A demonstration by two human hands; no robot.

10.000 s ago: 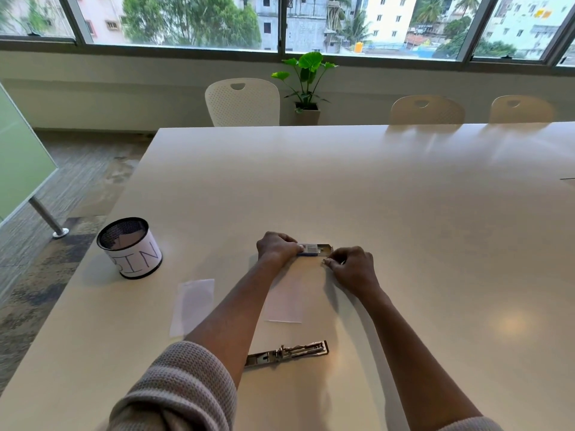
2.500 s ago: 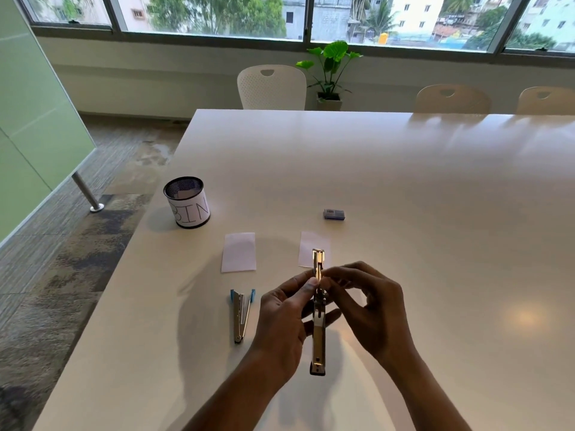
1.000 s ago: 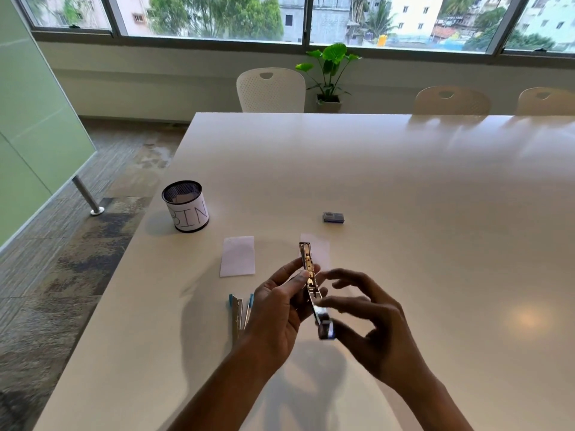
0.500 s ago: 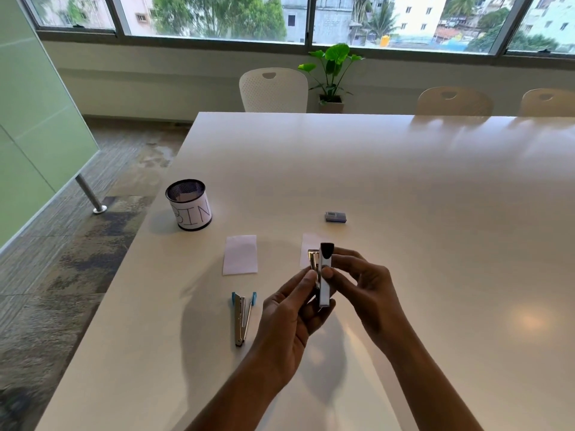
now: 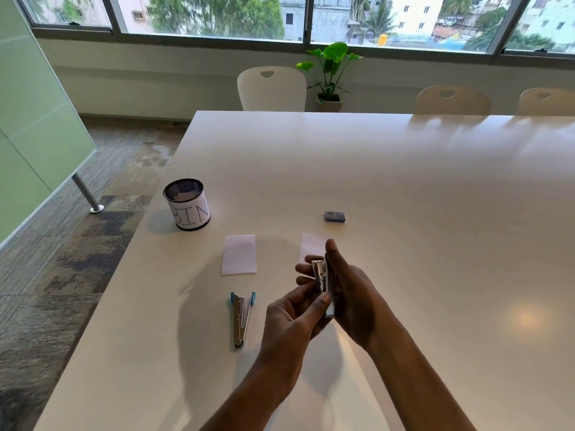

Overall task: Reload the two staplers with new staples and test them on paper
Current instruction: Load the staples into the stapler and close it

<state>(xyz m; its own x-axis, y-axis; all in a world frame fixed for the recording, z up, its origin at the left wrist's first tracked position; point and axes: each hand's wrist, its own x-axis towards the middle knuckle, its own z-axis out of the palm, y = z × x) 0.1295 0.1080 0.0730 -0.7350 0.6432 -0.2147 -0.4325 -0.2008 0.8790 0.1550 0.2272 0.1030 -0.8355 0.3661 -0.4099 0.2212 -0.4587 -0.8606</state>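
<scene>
Both hands hold a metal stapler above the white table, its two halves folded nearly together. My left hand grips it from below with thumb and fingers. My right hand presses flat against its right side. A second stapler with blue ends lies open on the table to the left. Two small paper slips lie beyond: one at left, another partly hidden behind my hands. A small staple box sits farther back.
A black mesh cup labelled BIN stands at the table's left edge. Chairs and a potted plant stand past the far edge under the windows. A green glass panel stands at left.
The stapler in my hands has gone from unfolded and long to folded nearly closed. My right hand has shifted from pinching its top to pressing flat against its side.
</scene>
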